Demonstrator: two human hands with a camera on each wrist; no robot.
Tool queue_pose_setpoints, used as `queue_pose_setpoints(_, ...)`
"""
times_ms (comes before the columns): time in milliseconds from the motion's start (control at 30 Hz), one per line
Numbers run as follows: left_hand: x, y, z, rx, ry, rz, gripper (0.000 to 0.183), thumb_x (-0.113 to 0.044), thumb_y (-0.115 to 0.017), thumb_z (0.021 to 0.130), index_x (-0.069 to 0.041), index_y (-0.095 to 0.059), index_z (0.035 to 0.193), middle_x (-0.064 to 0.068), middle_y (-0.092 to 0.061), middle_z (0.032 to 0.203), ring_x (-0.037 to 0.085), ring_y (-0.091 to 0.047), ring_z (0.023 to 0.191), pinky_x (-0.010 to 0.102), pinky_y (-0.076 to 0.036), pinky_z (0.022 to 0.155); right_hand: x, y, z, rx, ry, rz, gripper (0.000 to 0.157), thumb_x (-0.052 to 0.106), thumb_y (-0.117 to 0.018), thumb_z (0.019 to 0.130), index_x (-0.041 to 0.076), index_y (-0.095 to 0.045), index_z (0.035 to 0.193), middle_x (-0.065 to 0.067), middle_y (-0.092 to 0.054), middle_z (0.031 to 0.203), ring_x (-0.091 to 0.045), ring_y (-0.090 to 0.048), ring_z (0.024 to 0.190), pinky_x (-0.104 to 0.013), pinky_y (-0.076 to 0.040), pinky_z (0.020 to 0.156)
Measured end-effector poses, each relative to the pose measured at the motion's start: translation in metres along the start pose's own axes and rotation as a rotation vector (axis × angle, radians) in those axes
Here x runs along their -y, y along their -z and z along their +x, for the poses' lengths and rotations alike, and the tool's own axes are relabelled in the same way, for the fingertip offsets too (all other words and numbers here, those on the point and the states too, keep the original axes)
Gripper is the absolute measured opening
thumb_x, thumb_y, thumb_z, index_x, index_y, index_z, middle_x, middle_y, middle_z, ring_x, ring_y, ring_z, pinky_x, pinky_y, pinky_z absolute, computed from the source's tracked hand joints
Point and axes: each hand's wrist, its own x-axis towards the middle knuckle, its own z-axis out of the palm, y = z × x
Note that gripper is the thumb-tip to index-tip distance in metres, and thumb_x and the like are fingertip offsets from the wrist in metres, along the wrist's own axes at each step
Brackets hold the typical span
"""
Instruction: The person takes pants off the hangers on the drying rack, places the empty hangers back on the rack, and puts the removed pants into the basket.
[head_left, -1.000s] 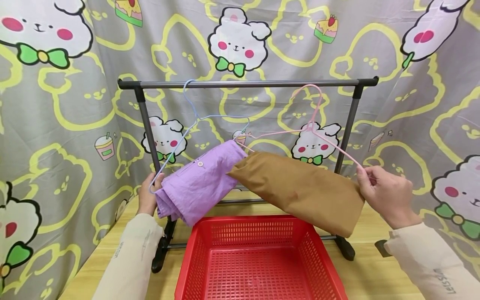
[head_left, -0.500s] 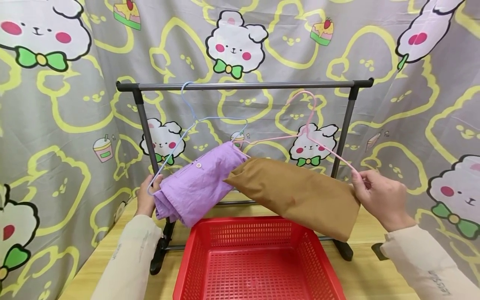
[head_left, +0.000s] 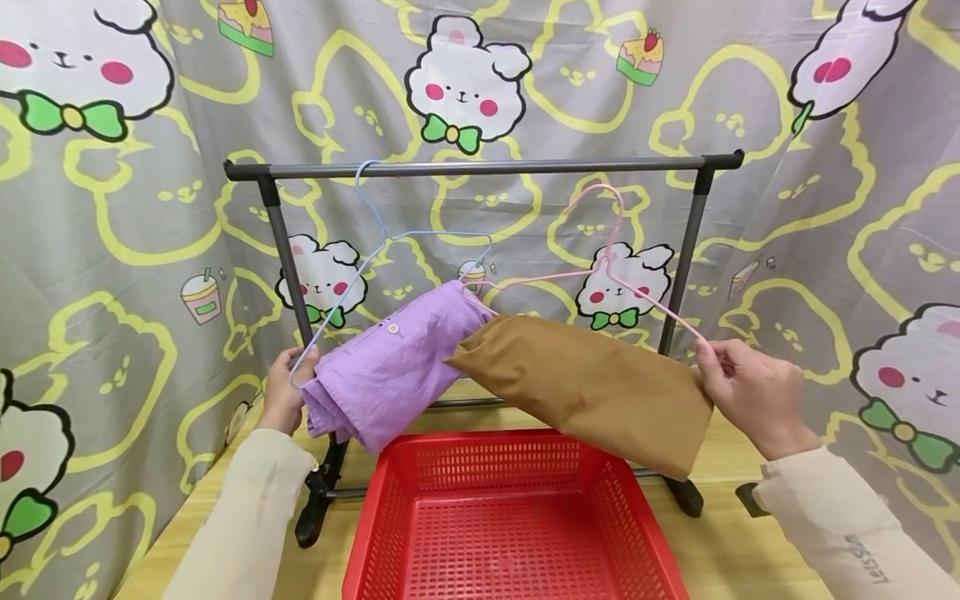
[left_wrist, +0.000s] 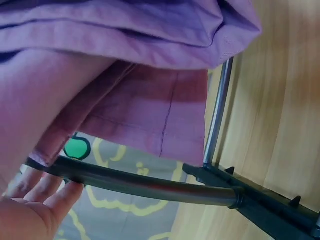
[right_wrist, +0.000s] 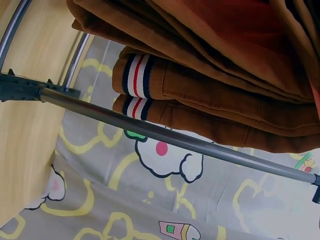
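— Hands?
— Right hand [head_left: 756, 393] pinches the pink hanger [head_left: 607, 265] at its right corner; left hand [head_left: 283, 390], beside the purple cloth [head_left: 397, 367]: cannot tell.
— Brown cloth [head_left: 592, 387]?
— Over that hanger's lower edge; probably soft, slip-prone; best steered by both corners.

purple garment: matt cloth [head_left: 397, 367] | brown garment: matt cloth [head_left: 585, 392] | basket: glossy plastic [head_left: 495, 467] | rail: smooth metal [head_left: 480, 168] | tabletop: smooth wood [head_left: 735, 550]

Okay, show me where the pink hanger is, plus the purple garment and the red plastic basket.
Pink hanger [head_left: 607, 265], head view: the junction below its hook.
Purple garment [head_left: 397, 367], head view: folded cloth below the button.
Red plastic basket [head_left: 504, 533], head view: its perforated floor.
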Motion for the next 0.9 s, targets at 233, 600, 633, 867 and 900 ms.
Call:
queue_pose_setpoints(233,-0.008,0.0,-0.003,-0.044,0.02,-0.049,0.053,-0.034,-0.046,0.093,-0.005,-0.032,0.135,0.019,-0.047,0.124,0.02,-0.048,0.102,0.027,-0.039,0.083,0.001,0.0,0.001,-0.008,-0.014,0.009,0.047,0.037,-0.044,0.089,0.001,-0.061,0.065,-0.001,-0.047,0.046,-0.012,-0.033,0.033,-0.03,-0.019,0.031)
queue_pose_setpoints(600,0.0,0.023,-0.002,0.052,-0.027,0.082,0.021,-0.012,-0.052,0.087,0.0,-0.044,0.102,0.006,-0.05,0.091,0.013,-0.048,0.076,0.025,-0.043,0.063,0.001,0.0,0.004,-0.016,-0.01,0.015,0.046,0.036,-0.045,0.088,0.0,-0.061,0.064,-0.002,-0.047,0.045,-0.013,-0.034,0.032,-0.03,-0.02,0.031)
queue_pose_setpoints(633,0.003,0.028,-0.002,0.133,-0.012,0.075,0.017,-0.008,-0.049,0.087,0.001,-0.042,0.1,0.005,-0.048,0.087,0.012,-0.048,0.072,0.026,-0.044,0.062,0.001,-0.001,0.004,-0.016,-0.01,0.016,0.046,0.036,-0.045,0.088,0.0,-0.061,0.063,-0.001,-0.047,0.045,-0.012,-0.033,0.032,-0.03,-0.02,0.031)
queue_pose_setpoints(867,0.013,0.06,-0.009,0.812,0.176,0.193,0.051,-0.005,-0.054,0.085,0.003,-0.027,0.127,0.009,-0.052,0.1,0.023,-0.051,0.085,0.04,-0.046,0.068,-0.003,-0.003,0.001,-0.005,-0.014,0.009,0.046,0.037,-0.045,0.088,0.002,-0.061,0.064,-0.001,-0.048,0.045,-0.013,-0.034,0.032,-0.03,-0.02,0.031)
queue_pose_setpoints(900,0.013,0.064,-0.011,0.888,0.193,0.226,0.059,-0.007,-0.056,0.086,0.003,-0.022,0.132,0.011,-0.052,0.106,0.026,-0.05,0.09,0.043,-0.045,0.07,-0.003,-0.004,0.001,-0.003,-0.014,0.008,0.046,0.038,-0.045,0.088,0.002,-0.062,0.064,-0.001,-0.048,0.046,-0.013,-0.034,0.032,-0.03,-0.02,0.031)
